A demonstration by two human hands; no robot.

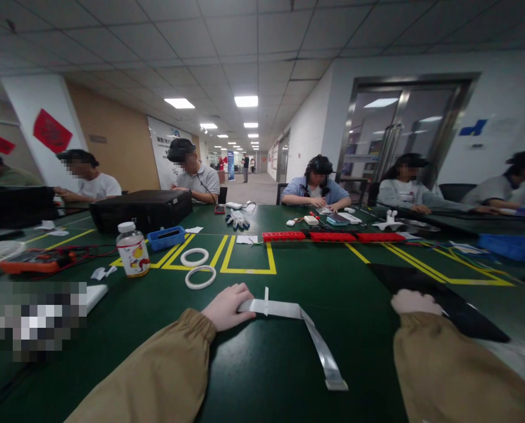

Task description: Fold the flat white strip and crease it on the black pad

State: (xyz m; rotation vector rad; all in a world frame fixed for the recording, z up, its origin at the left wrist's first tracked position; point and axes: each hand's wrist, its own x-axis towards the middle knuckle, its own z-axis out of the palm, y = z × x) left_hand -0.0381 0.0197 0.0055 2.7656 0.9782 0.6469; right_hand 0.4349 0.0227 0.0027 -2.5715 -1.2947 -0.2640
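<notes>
My left hand [228,305] lies on the green table [280,364] with its fingers curled onto one end of a flat white ribbon strip [289,309]. The strip runs right, bends, and trails toward me down to its free end [335,383]. A short white piece stands up from it near the middle. My right hand [414,302] rests on the table with fingers curled under, beside a black flat sheet [456,308]. Nothing shows in it. Both arms wear tan sleeves.
Two white tape rings [198,267] and a small bottle [132,249] lie left of centre. A black case [143,210], blue tray [166,237], red power strips [333,236] and yellow floor-tape lines cross the table. Several people sit along the far side.
</notes>
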